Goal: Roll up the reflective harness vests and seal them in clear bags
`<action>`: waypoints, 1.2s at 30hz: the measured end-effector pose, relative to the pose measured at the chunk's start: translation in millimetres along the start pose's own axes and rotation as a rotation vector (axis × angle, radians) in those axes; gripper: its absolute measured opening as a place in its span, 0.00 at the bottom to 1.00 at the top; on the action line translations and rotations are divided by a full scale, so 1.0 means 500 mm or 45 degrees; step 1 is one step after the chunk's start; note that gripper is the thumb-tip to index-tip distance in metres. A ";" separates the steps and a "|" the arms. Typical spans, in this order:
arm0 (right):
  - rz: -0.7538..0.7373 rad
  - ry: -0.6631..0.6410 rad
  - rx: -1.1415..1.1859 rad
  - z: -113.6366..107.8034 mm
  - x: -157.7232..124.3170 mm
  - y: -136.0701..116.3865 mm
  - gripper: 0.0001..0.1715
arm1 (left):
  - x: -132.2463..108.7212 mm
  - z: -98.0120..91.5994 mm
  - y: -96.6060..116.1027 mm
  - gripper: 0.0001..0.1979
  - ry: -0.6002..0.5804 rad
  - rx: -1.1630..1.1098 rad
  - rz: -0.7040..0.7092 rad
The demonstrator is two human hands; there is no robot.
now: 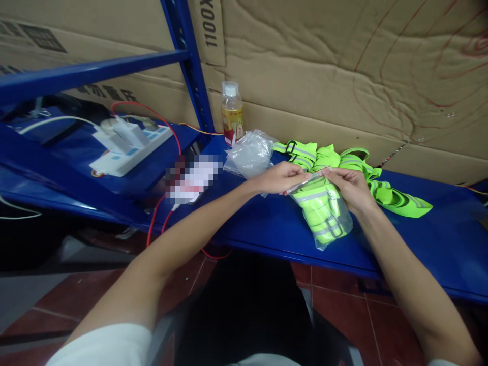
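A clear plastic bag [328,216] packed with a folded neon-green reflective strap lies on the blue shelf [427,239]. My left hand [280,178] pinches the bag's top edge from the left. My right hand [353,188] pinches the same edge from the right. Both hands are closed on the bag's opening. Just behind them lie more loose neon-green straps [366,175] with grey reflective bands and buckles.
A pile of empty clear bags [249,152] lies left of the straps. A plastic bottle [232,114] with yellow liquid stands against the cardboard wall [343,66]. A white power strip [127,145] with plugs and a red wire sits at left, near a blue upright post [190,66].
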State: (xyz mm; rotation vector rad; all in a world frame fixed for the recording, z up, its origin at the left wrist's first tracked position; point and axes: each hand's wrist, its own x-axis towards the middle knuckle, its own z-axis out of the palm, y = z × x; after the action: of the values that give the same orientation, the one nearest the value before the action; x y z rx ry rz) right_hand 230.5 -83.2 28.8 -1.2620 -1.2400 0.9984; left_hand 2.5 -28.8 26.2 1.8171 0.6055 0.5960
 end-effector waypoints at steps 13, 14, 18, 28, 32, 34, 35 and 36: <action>-0.068 0.029 -0.016 0.007 0.003 0.011 0.16 | 0.016 0.004 -0.031 0.13 0.109 0.127 0.236; -0.102 0.048 -0.018 0.009 0.002 0.012 0.16 | 0.016 0.006 -0.030 0.14 0.129 0.136 0.235; -0.227 0.084 -0.062 0.019 -0.003 0.016 0.13 | 0.015 0.015 -0.026 0.19 0.211 0.280 0.301; -0.279 0.080 -0.223 0.017 -0.006 0.021 0.14 | 0.009 0.020 -0.016 0.16 0.209 0.626 0.340; -0.352 0.079 -0.291 0.019 -0.009 0.014 0.15 | 0.010 0.022 -0.015 0.18 0.247 0.603 0.319; -0.371 0.078 -0.301 0.020 -0.010 0.010 0.16 | 0.009 0.023 -0.014 0.18 0.266 0.589 0.302; -0.373 0.077 -0.299 0.020 -0.011 0.008 0.16 | 0.008 0.023 -0.014 0.18 0.265 0.584 0.293; -0.369 0.075 -0.294 0.020 -0.011 0.007 0.15 | 0.008 0.023 -0.013 0.18 0.262 0.583 0.285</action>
State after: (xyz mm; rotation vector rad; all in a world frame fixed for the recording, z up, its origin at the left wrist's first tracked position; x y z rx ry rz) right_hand 220.2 -86.9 23.8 -1.2320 -1.4742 0.6182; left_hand 12.1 -32.5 17.3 2.2904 0.7246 0.8544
